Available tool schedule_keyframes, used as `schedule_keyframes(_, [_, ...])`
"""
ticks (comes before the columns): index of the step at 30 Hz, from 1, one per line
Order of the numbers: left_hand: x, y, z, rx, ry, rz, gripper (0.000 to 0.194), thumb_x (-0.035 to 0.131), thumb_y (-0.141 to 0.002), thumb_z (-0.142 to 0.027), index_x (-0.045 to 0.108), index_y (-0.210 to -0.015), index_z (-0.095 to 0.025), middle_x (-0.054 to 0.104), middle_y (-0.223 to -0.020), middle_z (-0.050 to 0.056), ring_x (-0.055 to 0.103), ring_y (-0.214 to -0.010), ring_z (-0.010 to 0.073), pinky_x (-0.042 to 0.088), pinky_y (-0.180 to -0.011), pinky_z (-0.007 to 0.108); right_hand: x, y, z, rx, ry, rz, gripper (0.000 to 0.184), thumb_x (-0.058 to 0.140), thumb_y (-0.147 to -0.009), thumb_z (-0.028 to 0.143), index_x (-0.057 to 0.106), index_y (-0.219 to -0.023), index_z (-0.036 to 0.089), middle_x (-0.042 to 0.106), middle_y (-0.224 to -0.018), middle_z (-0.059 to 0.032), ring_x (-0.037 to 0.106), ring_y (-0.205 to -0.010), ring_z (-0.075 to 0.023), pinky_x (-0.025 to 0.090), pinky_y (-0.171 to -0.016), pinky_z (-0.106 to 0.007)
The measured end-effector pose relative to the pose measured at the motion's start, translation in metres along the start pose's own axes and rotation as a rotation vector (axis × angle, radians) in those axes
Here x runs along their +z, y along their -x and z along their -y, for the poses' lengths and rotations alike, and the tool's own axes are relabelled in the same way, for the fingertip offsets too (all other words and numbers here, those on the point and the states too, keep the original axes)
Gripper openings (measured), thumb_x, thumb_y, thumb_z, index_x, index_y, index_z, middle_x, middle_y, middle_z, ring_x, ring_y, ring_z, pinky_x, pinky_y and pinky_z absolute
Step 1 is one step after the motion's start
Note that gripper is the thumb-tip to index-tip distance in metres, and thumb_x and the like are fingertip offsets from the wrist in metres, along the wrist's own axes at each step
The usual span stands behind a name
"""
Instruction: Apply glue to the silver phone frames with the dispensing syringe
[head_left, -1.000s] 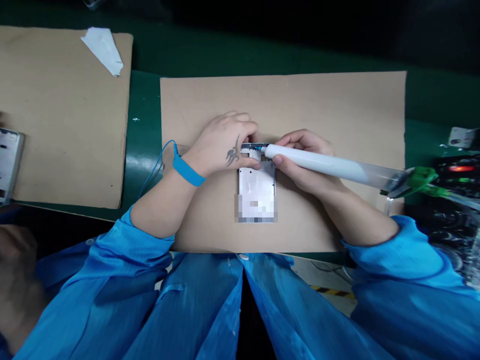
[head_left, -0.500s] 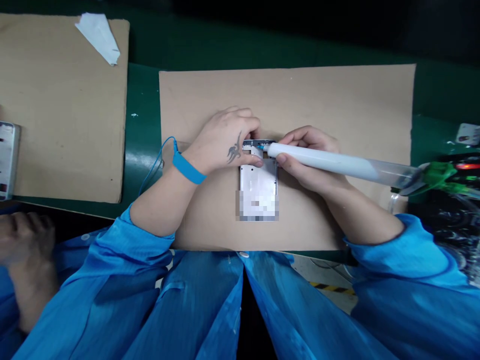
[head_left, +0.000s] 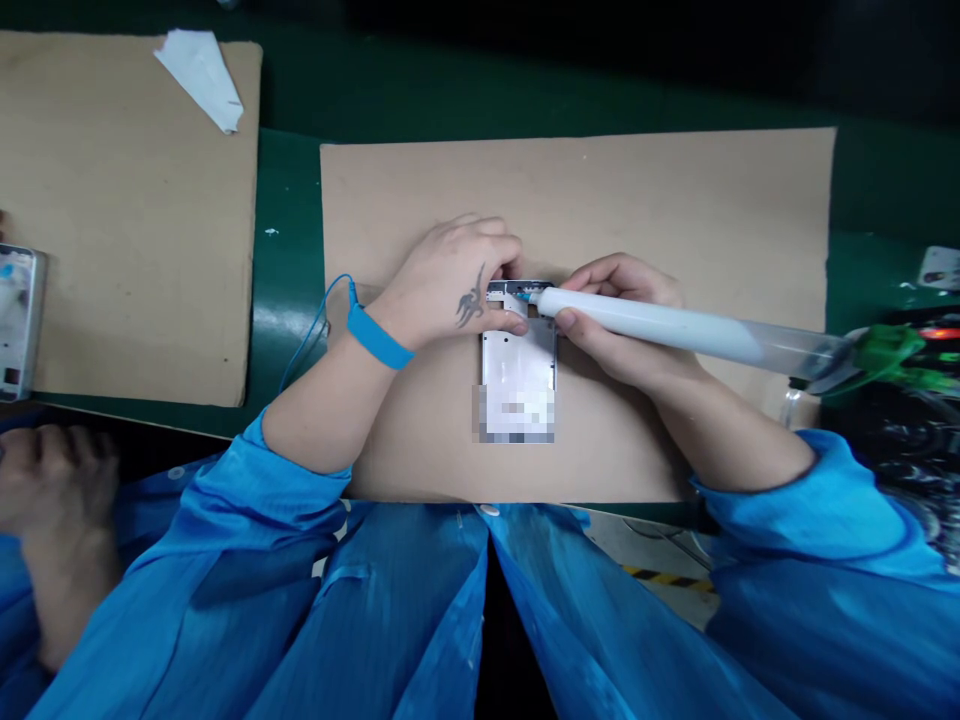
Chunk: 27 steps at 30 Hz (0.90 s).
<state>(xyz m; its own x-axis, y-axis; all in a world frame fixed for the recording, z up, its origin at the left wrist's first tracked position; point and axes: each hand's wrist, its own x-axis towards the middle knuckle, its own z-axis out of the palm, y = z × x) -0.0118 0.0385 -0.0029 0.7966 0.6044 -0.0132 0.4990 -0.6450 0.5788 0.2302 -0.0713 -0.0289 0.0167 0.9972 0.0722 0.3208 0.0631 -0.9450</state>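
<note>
A silvery phone frame [head_left: 519, 365] lies flat on a cardboard sheet [head_left: 675, 200]; its lower part is pixelated. My left hand [head_left: 474, 280] grips the frame's upper left end, thumb on its face and fingers behind the far edge. In my right hand [head_left: 616, 315] is a dispensing syringe [head_left: 675, 328] with white contents, held between thumb and fingers. Its blue tip [head_left: 527, 297] points left at the frame's top section; whether it touches is too small to tell. A green cap [head_left: 889, 350] closes the syringe's right end. Around my left wrist sits a blue strap [head_left: 380, 338] with a cord.
On the left, another cardboard sheet [head_left: 135, 220] carries a white paper strip [head_left: 202, 80] and a second phone frame [head_left: 21, 320]. A co-worker's hand [head_left: 60, 490] is at the lower left. Dark equipment with a red light [head_left: 941, 333] stands at the right.
The view has shifted very slightly. Both hands, the syringe and the phone frame keep nearly the same places. Something blue-tipped now shows over the second frame at the left.
</note>
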Motion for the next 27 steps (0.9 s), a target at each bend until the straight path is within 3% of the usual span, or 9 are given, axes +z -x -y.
schedule_keyframes(20, [-0.0006,0.0006,-0.0012,0.006,-0.012,-0.004,0.053,0.098,-0.082,-0.062,0.079,-0.109,-0.02,0.077,-0.109,0.01,0.071,-0.105,0.0326,0.052,-0.095,0.049,-0.0021,0.0004,-0.0003,0.017,-0.004,0.008,0.053,0.096,-0.086,0.075,0.075,-0.101,0.029,0.078,-0.085,-0.0053,0.072,-0.068,-0.0249,0.06,-0.057,-0.042])
schedule_keyframes(27, [-0.0023,0.0,-0.003,-0.005,0.0,0.009,0.051,0.101,-0.08,-0.057,0.079,-0.108,-0.02,0.077,-0.109,0.011,0.071,-0.104,0.0337,0.053,-0.096,0.051,-0.0004,-0.0005,-0.0005,0.03,0.003,-0.012,0.059,0.094,-0.082,0.083,0.074,-0.099,0.03,0.079,-0.083,-0.0047,0.072,-0.067,-0.024,0.06,-0.056,-0.04])
